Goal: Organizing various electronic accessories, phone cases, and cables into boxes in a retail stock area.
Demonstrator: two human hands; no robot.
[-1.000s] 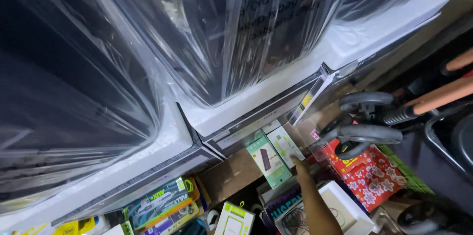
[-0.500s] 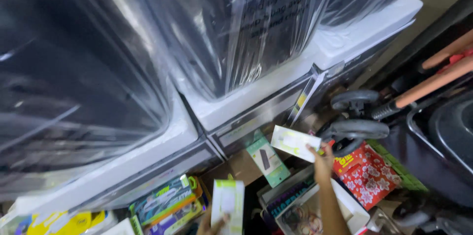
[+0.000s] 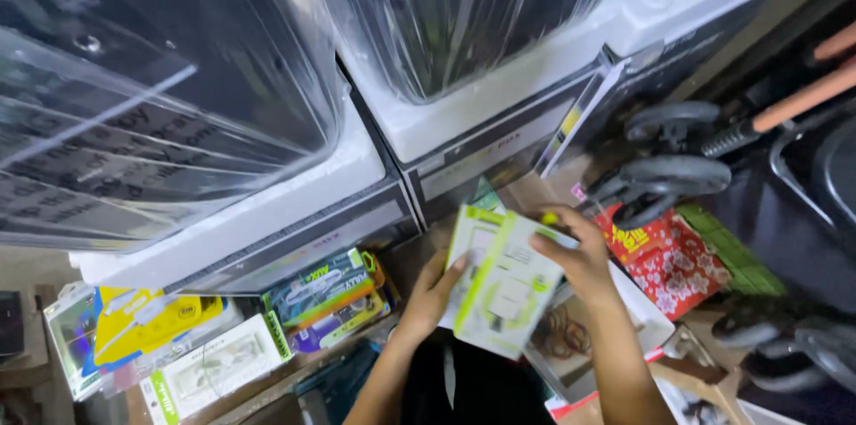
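My left hand [image 3: 432, 293] and my right hand [image 3: 578, 257] hold two white and lime-green retail boxes [image 3: 504, 284] together, low in the middle of the view. The left hand grips their left edge with the fingers behind. From the upper right, the right hand lies over their top edge. The boxes overlap, the front one tilted. Another green and white box [image 3: 482, 197] peeks out behind them.
Large appliances wrapped in clear plastic [image 3: 178, 86] sit on white foam bases [image 3: 294, 193] across the top. Packaged goods [image 3: 325, 296] lie lower left. A red patterned box [image 3: 669, 260] and grey wheels [image 3: 678, 177] are to the right. A white tray [image 3: 637, 327] lies under my right arm.
My left hand rose with one box and my right hand brought the other over. Both boxes now sit together between my hands, and the view has shifted closer.
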